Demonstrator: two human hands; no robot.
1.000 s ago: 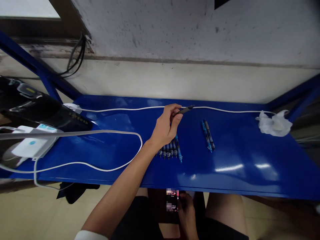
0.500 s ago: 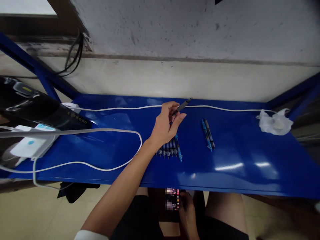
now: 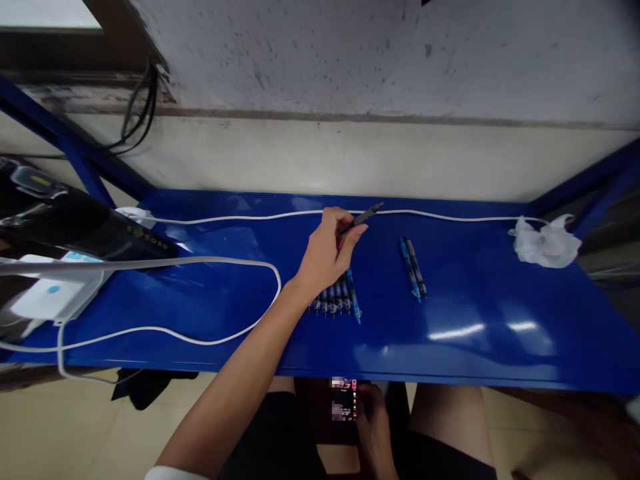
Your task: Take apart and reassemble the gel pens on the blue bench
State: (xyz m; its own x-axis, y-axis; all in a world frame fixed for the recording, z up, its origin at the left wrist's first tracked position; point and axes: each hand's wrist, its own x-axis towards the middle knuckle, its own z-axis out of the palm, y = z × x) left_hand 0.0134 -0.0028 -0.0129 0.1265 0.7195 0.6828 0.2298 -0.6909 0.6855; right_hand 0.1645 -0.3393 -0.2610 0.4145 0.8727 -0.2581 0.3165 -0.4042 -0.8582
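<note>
Over the middle of the blue shelf, my left hand [image 3: 330, 250] pinches a dark grey pen [image 3: 367, 215] between thumb and fingers; its tip points up and to the right. Beneath that hand lies a row of several pens [image 3: 333, 300], partly covered by it. A blue pen [image 3: 355, 300] lies slightly aslant at the row's right end. Farther right, a blue pen [image 3: 410, 270] and a grey and black pen [image 3: 417, 270] rest side by side. Down in my lap, my right hand [image 3: 374, 423] grips the right side of a phone [image 3: 344, 400] with a lit screen.
White cables [image 3: 200, 261] loop over the left part of the shelf [image 3: 475, 280]. A white power strip [image 3: 55, 290] and a large black object [image 3: 100, 220] stand at the left. Crumpled white plastic [image 3: 546, 241] lies at the right. A wall [image 3: 350, 157] rises behind.
My left hand has barely moved. The grey pen in it is tilted a little flatter. The whole view has shifted slightly. The pens on the shelf lie as before.
</note>
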